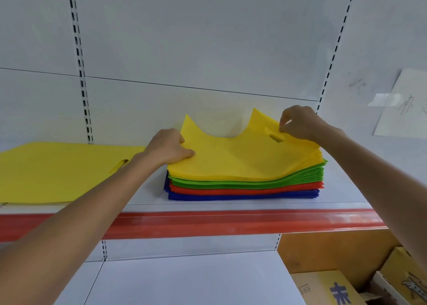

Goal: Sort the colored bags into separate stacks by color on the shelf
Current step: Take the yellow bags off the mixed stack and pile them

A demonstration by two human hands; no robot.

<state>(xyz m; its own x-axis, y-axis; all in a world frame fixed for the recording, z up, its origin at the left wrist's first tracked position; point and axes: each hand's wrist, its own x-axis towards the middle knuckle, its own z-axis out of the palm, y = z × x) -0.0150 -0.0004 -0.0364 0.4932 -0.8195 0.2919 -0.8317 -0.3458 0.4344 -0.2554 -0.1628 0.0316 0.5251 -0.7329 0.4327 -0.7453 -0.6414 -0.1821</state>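
— While both arms reach up to the white shelf (pixel 147 198), where does the mixed stack (pixel 245 184) sit?

— It lies at the centre of the frame, on the shelf board just behind the red price strip (pixel 231 221). Its layers run, from the bottom, blue bags (pixel 242 197), red bags (pixel 242 190), green bags (pixel 249 182) and yellow bags (pixel 277 168) on top.

— And the top yellow bag (pixel 231 154)?

— Its far edge is raised off the stack, with two corners pointing toward 12 o'clock and a curved dip between them. A die-cut handle slot (pixel 275 138) shows near its right end.

— What does the left hand (pixel 168 148) hold?

— It sits at 9 o'clock of the stack, fingers curled, the thumb lying on top of the bag's left edge and the other fingers hidden behind the sheet, so it pinches that edge.

— The right hand (pixel 298 124)?

— It is at 1 o'clock of the stack, fingertips drawn together in a pinch on the bag's upper right edge, just beside the slot.

— Is anything already sorted?

— A separate yellow bag pile (pixel 57 173) lies flat at 9 o'clock on the same shelf, well apart from the mixed stack; how many bags it holds cannot be told. The left forearm crosses over its right corner.

— Anything else?

— A sheet of paper (pixel 402 106) is stuck to the back panel at 3 o'clock, and cardboard boxes (pixel 328 288) sit at 5 o'clock below.
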